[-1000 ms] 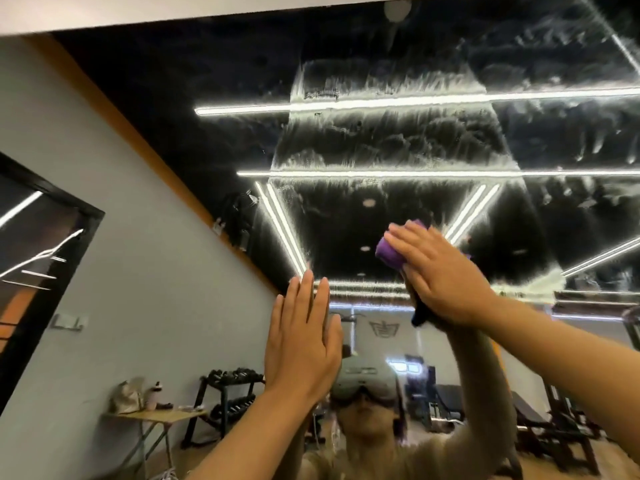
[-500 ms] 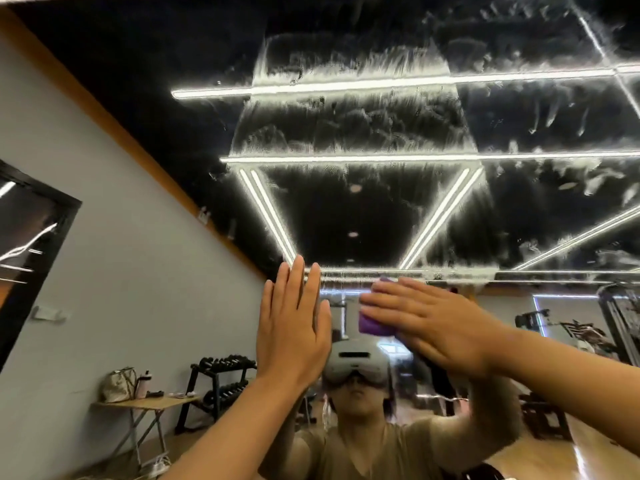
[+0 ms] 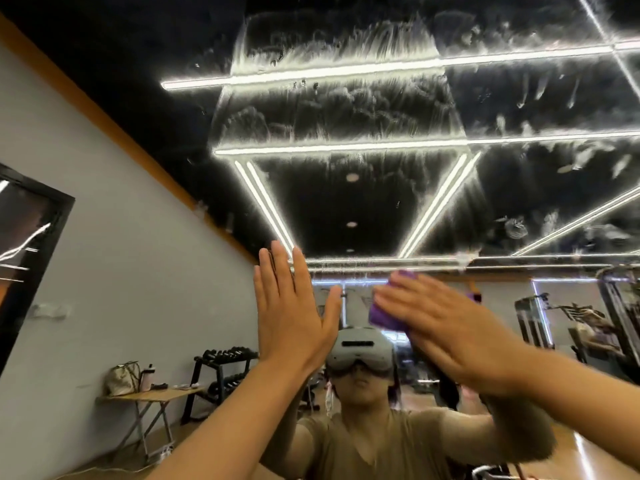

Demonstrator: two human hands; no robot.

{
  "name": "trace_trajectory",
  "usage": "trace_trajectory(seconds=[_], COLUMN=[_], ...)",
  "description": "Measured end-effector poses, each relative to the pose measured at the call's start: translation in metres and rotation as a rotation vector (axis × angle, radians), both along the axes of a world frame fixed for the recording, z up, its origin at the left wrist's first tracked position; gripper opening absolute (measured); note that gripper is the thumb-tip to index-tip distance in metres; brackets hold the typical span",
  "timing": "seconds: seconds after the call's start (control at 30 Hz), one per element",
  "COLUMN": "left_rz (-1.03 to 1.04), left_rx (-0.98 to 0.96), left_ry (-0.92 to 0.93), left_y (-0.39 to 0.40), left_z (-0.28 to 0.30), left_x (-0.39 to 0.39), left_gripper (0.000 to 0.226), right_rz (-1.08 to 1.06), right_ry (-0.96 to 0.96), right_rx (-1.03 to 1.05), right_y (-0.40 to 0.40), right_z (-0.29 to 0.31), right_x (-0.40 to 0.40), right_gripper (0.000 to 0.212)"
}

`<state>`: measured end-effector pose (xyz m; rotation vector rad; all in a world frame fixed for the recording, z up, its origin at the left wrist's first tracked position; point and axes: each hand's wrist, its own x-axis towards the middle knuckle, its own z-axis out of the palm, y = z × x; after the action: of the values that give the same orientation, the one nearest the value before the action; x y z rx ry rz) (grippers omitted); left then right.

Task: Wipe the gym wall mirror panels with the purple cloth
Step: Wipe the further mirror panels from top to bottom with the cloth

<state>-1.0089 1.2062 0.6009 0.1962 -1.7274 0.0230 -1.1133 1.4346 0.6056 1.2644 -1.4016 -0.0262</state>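
Here, in the head view, both hands are raised against the wall mirror [image 3: 381, 116], which fills the upper and right part of the scene. The left hand [image 3: 294, 317] is held upright with its fingers straight and close together, palm toward the glass; it holds nothing. Whether the palm actually touches the glass cannot be told. Just to its right, the right hand [image 3: 453, 334] lies flat with straight fingers pointing left, pressing the purple cloth [image 3: 386, 315] onto the mirror. The cloth is bunched under the fingers, showing at the fingertips, with a small bit visible beyond the back of the hand.

The glass above the hands carries pale streaks and smears, heaviest around the reflected ceiling light strips. Below the hands the mirror shows the person's reflection, wearing a grey headset [image 3: 360, 353] and a tan shirt.

At the left, along the grey wall, stands a small folding table whose tabletop [image 3: 149, 396] carries a pale bag [image 3: 123, 377] and a bottle [image 3: 147, 377] just beside it. A dumbbell rack [image 3: 225, 372] stands just right of the table, farther back. Gym machines show reflected at the far right
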Motion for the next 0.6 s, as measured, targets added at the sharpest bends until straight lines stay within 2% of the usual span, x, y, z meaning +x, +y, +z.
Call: trace_trajectory(seconds=[0.13,0.27,0.33,0.47,0.6], left_rz=[0.012,-0.066,-0.066,-0.034,-0.001], left_rx=[0.015,0.042,0.0,-0.008,-0.02], left_ry=[0.016,-0.001,-0.008,0.008,0.027], left_y=[0.001,0.014,0.019,0.023,0.024], left_z=[0.001,-0.001,-0.003,-0.003,-0.005], left_x=[0.0,0.001,-0.004,-0.014,-0.017], left_gripper=[0.089,0.087,0.084,0.08,0.079], right_rz=[-0.155,-0.212,-0.174,-0.053,-0.08], right_ry=[0.169,0.218,0.181,-0.018,-0.096], right_rx=[0.181,0.227,0.177,-0.011,-0.197], right_y=[0.032,0.042,0.04,0.039,0.035], right_z=[-0.066,-0.064,-0.051,0.01,0.085], right_x=[-0.009,-0.011,-0.013,-0.02,-0.023], right_gripper=[0.056,0.051,0.052,0.053,0.058])
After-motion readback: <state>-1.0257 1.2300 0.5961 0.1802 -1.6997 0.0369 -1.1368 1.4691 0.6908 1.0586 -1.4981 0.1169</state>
